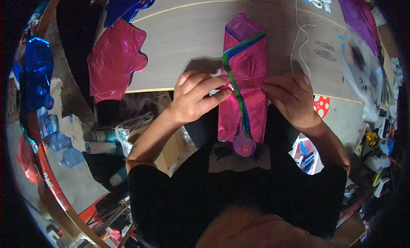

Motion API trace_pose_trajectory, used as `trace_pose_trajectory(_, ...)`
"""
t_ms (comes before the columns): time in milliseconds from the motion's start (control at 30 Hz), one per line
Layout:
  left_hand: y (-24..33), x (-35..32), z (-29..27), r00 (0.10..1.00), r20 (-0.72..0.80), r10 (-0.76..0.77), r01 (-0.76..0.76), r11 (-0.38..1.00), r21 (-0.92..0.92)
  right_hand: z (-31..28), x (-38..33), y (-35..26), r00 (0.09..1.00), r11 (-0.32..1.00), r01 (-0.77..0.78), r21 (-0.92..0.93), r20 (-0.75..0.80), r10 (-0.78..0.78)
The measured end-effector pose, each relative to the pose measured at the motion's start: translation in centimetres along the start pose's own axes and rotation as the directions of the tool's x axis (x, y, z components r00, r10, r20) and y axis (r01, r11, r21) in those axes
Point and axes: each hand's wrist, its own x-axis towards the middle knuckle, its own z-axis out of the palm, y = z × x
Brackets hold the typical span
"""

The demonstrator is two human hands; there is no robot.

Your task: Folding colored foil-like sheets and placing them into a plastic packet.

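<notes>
A folded pink foil balloon with green and blue edges lies lengthwise over the near edge of a pale wooden table. Its round purple end with a red spot hangs toward my lap. My left hand pinches the balloon's left edge at mid-length. Across from it, my right hand presses down on the right edge of the same balloon.
Another flat pink foil balloon lies at the table's left edge, a blue one behind it. White string and a clear printed bag sit to the right. Blue foil and plastic bottles clutter the floor left.
</notes>
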Motion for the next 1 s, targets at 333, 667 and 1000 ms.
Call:
trace_pose_trajectory(333,0.2,1.9,-0.9,0.917,0.163,-0.364,0.393,0.892,-0.222,-0.9,1.3,-0.8,0.978,0.969,-0.208,0.131,0.04,0.205)
trace_pose_trajectory(667,1.4,4.7,0.8,0.667,0.081,-0.741,0.735,0.636,-0.233,-1.8,4.9,-0.8,0.891,0.889,-0.447,0.098,0.141,0.432)
trace_pose_trajectory(1000,2.3,4.7,0.4,0.638,0.034,-0.769,0.753,0.615,-0.233,-0.3,3.5,-2.6,0.803,0.793,-0.585,0.174,-0.017,0.596)
